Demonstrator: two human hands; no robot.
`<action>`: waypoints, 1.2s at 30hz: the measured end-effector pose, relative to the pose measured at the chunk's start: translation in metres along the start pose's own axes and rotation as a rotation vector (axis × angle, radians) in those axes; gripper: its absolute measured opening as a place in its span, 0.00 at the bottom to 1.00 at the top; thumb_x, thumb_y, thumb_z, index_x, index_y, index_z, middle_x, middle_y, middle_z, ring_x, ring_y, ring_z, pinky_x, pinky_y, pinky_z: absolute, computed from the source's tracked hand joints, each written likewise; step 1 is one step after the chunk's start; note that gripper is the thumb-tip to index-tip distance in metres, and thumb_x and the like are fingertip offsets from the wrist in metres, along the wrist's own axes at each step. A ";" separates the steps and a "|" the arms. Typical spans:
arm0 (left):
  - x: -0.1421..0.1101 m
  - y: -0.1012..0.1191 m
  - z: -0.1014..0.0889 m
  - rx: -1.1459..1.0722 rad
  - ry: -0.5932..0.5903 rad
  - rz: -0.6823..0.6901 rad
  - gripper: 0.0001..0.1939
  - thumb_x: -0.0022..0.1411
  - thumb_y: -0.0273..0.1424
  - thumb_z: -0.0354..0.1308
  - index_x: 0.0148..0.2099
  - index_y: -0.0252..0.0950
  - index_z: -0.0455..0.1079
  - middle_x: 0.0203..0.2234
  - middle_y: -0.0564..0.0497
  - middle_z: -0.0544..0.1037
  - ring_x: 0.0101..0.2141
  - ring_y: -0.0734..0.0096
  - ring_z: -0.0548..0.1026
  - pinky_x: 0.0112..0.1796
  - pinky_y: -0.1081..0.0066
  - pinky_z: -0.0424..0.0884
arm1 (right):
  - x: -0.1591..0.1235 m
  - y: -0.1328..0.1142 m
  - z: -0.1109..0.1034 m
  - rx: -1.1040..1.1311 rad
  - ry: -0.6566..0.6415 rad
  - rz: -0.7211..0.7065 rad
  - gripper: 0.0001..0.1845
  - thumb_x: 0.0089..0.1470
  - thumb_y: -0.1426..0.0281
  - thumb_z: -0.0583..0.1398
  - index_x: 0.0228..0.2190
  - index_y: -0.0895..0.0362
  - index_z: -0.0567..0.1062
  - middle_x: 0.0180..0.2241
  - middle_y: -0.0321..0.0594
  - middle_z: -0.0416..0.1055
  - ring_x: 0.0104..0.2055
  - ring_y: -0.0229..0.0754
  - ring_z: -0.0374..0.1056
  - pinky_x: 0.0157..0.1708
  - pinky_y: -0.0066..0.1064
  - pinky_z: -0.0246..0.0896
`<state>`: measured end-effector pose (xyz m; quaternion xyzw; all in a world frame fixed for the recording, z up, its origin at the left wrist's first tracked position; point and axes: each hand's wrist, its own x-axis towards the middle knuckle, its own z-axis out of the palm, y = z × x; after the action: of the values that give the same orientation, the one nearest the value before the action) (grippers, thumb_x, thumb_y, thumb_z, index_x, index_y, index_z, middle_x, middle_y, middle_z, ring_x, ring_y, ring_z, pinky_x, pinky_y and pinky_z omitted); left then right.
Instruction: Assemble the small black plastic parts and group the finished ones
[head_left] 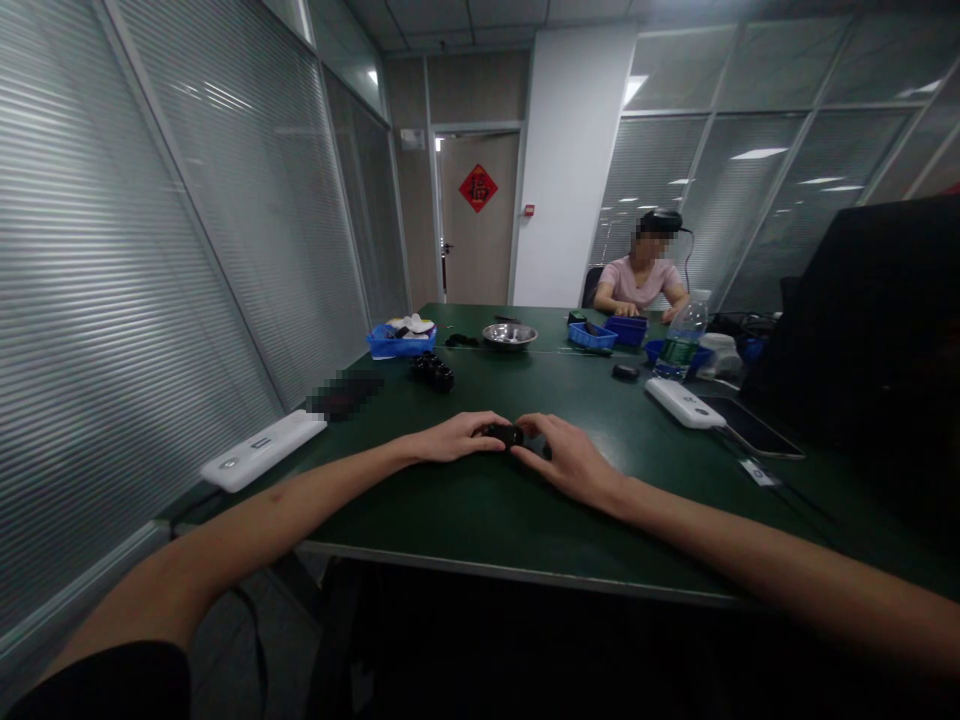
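Observation:
Over the green table, my left hand (459, 437) has its thumb and fingers closed round a small black rounded object (505, 434). My right hand (568, 456) meets its right end, with the thumb and index finger bent about it. The exact kind of object is too dark and small to make out. Behind my left hand lies a cluster of glossy black round pieces (433, 371). Farther back is a shiny metal bowl (510, 345) with small light things inside.
A blue basket (401, 347) with white items stands back left. Back right are blue bins (592, 336), a water bottle (681, 338) and a black round item (625, 372). White power banks (684, 403) and a phone (752, 428) lie rightward. A person (643, 280) sits at the far end.

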<state>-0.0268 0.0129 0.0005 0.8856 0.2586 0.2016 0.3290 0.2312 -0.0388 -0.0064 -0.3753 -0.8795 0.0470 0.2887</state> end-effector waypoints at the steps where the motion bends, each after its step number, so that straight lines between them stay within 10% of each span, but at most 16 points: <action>1: 0.000 0.001 0.000 0.000 0.000 -0.004 0.22 0.70 0.41 0.58 0.61 0.36 0.69 0.48 0.45 0.76 0.45 0.63 0.74 0.45 0.67 0.68 | 0.000 0.000 0.000 0.000 -0.007 -0.005 0.18 0.65 0.62 0.62 0.53 0.53 0.70 0.46 0.45 0.74 0.45 0.48 0.72 0.44 0.43 0.72; 36: 0.000 0.000 0.000 0.006 -0.005 -0.006 0.24 0.70 0.43 0.58 0.61 0.36 0.68 0.46 0.46 0.75 0.40 0.66 0.72 0.41 0.70 0.66 | 0.002 -0.005 -0.003 0.001 0.013 -0.062 0.21 0.62 0.65 0.64 0.54 0.53 0.68 0.50 0.47 0.72 0.51 0.51 0.70 0.51 0.46 0.70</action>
<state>-0.0268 0.0133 0.0003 0.8862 0.2610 0.1976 0.3277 0.2290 -0.0415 -0.0014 -0.3479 -0.8890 0.0359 0.2957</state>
